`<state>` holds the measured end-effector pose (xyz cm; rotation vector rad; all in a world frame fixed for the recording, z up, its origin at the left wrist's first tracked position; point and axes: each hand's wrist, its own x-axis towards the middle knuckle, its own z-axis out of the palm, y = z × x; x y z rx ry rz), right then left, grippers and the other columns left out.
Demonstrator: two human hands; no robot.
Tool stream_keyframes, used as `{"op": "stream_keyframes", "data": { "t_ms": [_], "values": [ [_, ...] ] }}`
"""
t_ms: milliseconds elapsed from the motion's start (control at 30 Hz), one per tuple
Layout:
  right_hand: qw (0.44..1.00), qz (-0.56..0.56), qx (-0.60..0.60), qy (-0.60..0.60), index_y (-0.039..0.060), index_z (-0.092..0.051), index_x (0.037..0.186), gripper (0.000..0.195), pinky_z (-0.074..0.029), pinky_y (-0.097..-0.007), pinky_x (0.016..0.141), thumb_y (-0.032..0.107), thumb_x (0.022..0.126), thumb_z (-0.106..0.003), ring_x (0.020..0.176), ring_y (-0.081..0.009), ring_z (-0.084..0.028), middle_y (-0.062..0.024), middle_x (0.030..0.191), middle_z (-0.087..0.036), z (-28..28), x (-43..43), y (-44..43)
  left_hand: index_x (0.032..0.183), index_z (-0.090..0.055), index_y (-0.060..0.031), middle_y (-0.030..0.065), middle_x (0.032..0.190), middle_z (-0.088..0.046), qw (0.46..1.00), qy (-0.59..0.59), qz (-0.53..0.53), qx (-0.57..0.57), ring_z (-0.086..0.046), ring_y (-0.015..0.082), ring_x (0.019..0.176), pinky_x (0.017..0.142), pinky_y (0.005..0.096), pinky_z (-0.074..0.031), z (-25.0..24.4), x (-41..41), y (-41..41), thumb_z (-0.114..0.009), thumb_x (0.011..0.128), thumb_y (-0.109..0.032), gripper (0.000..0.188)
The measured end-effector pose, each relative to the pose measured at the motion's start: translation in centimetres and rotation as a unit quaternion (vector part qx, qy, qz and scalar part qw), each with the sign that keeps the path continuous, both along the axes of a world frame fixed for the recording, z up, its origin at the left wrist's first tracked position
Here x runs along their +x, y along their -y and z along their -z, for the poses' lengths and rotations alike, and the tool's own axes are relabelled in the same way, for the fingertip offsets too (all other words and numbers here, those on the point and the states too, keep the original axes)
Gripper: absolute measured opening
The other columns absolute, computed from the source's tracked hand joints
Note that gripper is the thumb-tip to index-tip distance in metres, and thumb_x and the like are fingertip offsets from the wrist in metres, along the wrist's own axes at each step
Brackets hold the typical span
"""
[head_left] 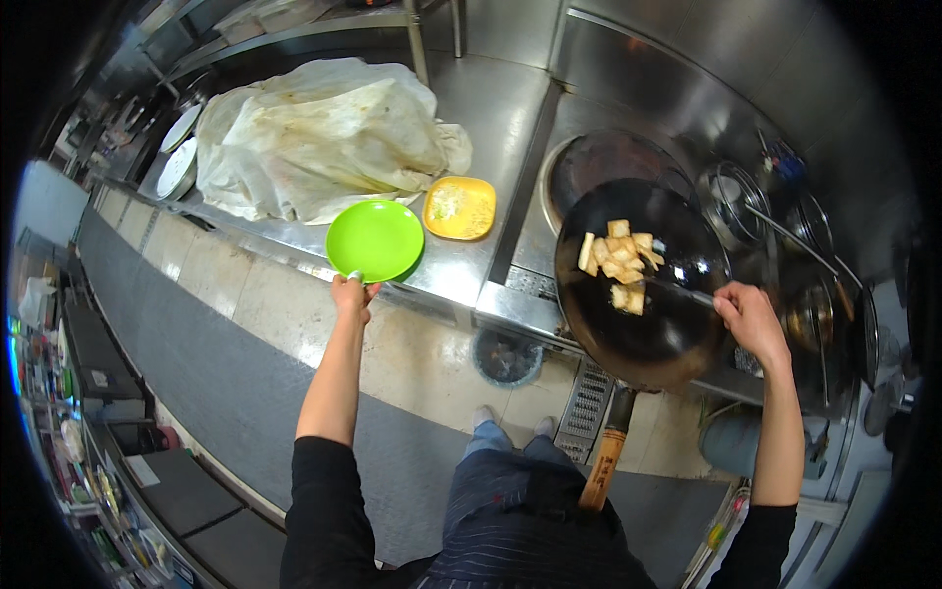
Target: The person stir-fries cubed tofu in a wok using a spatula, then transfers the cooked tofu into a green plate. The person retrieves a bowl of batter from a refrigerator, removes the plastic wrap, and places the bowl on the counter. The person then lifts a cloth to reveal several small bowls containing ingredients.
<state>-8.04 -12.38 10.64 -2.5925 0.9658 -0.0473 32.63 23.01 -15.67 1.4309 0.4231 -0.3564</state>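
Note:
My left hand grips the near rim of a bright green plate, with nothing on it, above the edge of the steel counter. My right hand holds the handle of a metal utensil, whose working end reaches in among the food and is hard to make out. Golden-brown fried pieces, some square, lie in a dark wok. The wok's wooden handle points towards my apron, with neither hand on it. Right of the green plate, a yellow dish holds chopped pale and green bits.
A cloudy plastic sheet covers a heap on the counter. Behind the wok is a round burner area. Strainers and long-handled tools stand at the right. A bucket sits on the floor below the stove edge.

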Motion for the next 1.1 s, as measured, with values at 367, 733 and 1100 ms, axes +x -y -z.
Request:
{"op": "stream_keyframes", "data": {
  "t_ms": [367,733,1100],
  "values": [
    [1.000,-0.015,-0.014,-0.012,-0.0024,-0.061,0.085,0.021,-0.046,-0.0343,0.061,0.017,0.080,-0.057,0.063,-0.0234,-0.061,-0.0151,0.067,-0.061,0.0,0.0,1.8,0.108,-0.046,-0.0071,0.0082,0.094,-0.056,0.992,-0.005,0.016,-0.123,-0.058,0.0171,0.068,0.055,0.0239,-0.052,-5.8,-12.1,-3.9,-0.043,0.089,-0.008,0.019],
    [0.999,0.018,-0.023,0.020,0.0007,-0.060,0.093,0.023,-0.045,-0.0406,0.075,0.020,0.080,-0.059,0.086,-0.0356,-0.058,-0.0194,0.088,-0.062,1.9,-2.7,0.7,0.098,-0.046,-0.0099,0.0052,0.091,-0.057,0.992,0.002,0.053,-0.115,-0.060,0.0166,0.070,0.058,0.0261,-0.052,-8.8,-20.9,-2.0,-0.047,0.090,-0.010,0.008],
    [0.996,-0.025,-0.065,-0.050,0.0019,-0.061,0.091,0.022,-0.045,-0.0416,0.076,0.021,0.080,-0.059,0.086,-0.0359,-0.058,-0.0189,0.085,-0.062,-1.1,0.0,0.4,0.097,-0.045,-0.0102,0.0052,0.088,-0.057,0.990,-0.002,0.099,-0.105,-0.059,0.0156,0.069,0.058,0.0253,-0.053,-10.0,-23.3,-0.7,-0.047,0.090,-0.012,0.008]
  ]
}}
